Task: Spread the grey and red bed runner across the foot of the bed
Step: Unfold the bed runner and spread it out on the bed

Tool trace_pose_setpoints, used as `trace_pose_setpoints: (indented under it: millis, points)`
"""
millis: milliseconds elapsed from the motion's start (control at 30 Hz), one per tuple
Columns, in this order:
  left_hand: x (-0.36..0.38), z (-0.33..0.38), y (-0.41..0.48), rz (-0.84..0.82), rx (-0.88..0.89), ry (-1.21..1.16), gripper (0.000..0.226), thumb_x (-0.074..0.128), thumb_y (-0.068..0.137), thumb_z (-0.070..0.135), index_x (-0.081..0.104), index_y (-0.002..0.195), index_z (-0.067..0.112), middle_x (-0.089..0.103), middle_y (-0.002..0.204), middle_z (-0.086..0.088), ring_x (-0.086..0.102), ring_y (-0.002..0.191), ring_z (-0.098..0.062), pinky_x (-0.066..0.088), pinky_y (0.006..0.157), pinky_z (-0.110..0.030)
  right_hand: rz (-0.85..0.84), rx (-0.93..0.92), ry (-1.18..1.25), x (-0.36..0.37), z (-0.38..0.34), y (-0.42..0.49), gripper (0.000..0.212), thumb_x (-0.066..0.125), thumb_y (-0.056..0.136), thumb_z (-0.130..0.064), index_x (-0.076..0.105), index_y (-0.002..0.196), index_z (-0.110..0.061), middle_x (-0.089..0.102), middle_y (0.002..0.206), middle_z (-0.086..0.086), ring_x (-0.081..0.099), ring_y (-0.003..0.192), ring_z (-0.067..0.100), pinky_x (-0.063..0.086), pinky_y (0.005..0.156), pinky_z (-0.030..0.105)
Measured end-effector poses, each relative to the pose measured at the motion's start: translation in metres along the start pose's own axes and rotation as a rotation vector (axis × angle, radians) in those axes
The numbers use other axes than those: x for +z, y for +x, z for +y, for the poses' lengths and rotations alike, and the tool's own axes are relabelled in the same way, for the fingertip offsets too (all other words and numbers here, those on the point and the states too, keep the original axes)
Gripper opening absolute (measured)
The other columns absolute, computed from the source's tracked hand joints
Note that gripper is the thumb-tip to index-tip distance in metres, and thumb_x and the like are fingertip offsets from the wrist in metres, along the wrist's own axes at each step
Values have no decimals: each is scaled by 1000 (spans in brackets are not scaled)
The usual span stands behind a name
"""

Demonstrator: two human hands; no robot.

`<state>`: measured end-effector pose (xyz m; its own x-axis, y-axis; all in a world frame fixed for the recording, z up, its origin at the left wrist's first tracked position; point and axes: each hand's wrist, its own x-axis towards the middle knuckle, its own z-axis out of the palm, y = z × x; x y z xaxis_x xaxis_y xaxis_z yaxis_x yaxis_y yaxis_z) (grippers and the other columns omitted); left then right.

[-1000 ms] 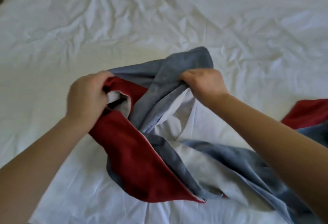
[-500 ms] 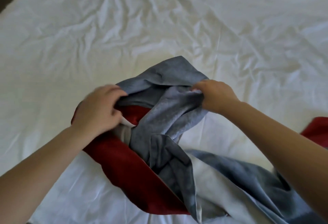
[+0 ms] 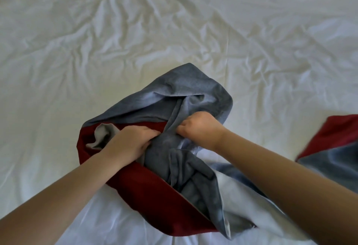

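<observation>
head view: the grey and red bed runner [image 3: 174, 144] lies bunched in the lower middle of the frame on the white bed sheet [image 3: 96, 50], which is wrinkled all over and fills the rest of the picture. the runner's grey side humps up at the centre, its red side curves along the lower left of the heap, and a pale lining shows as a small fold at the left and as a wider strip running toward the lower right. another stretch of the runner, red above grey, shows at the right edge, partly behind the forearm.

the left hand [image 3: 129, 144] comes in from the lower left, its fingers curled into the cloth where the red meets the grey, gripping a fold. the right hand [image 3: 199, 128] comes in from the lower right, fist closed on a gathered ridge of grey cloth. the two hands sit close together at the centre of the heap, knuckles nearly meeting, both bare forearms crossing the lower corners.
</observation>
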<state>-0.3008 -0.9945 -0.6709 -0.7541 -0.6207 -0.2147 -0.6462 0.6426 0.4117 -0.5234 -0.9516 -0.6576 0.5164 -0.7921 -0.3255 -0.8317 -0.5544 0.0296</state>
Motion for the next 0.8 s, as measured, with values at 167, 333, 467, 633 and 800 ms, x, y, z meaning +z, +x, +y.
trace_pose_setpoints:
  millis: [167, 333, 467, 633, 800]
  points:
    - [-16, -17, -7, -69, -44, -18, 45, 33, 89, 38, 61, 123, 30, 69, 107, 8, 62, 94, 0, 42, 95, -22, 36, 59, -55, -22, 30, -8, 27, 40, 93, -12, 60, 109, -20, 66, 98, -4, 59, 91, 21, 49, 77, 33]
    - [-39, -40, -26, 72, 67, 143, 35, 63, 80, 3, 70, 109, 21, 73, 99, 6, 69, 90, -14, 46, 86, -28, -36, 279, -94, -35, 76, -44, 33, 40, 95, -18, 59, 120, -27, 64, 118, -4, 56, 112, 21, 45, 85, 33]
    - [-55, -76, -52, 186, -12, 14, 36, 69, 66, -10, 75, 98, 5, 75, 86, -11, 73, 73, -26, 58, 65, -31, -96, 411, -99, -35, 89, -72, 31, 51, 88, -18, 65, 113, -32, 67, 110, -10, 62, 102, 17, 48, 81, 30]
    - [-79, -108, -57, 226, -156, 137, 34, 67, 72, -10, 74, 100, 6, 74, 90, -14, 71, 75, -32, 55, 63, -39, 134, 459, 85, -47, 61, -52, 67, 52, 68, 12, 60, 125, -22, 68, 111, -1, 63, 101, 23, 47, 84, 35]
    - [-75, -67, -30, 308, 52, 146, 45, 65, 76, 27, 65, 119, 14, 65, 123, -5, 65, 107, -22, 56, 82, -39, 259, 273, 256, -64, 6, -23, 55, 55, 86, -43, 50, 134, -18, 60, 128, 2, 58, 114, 22, 49, 88, 39]
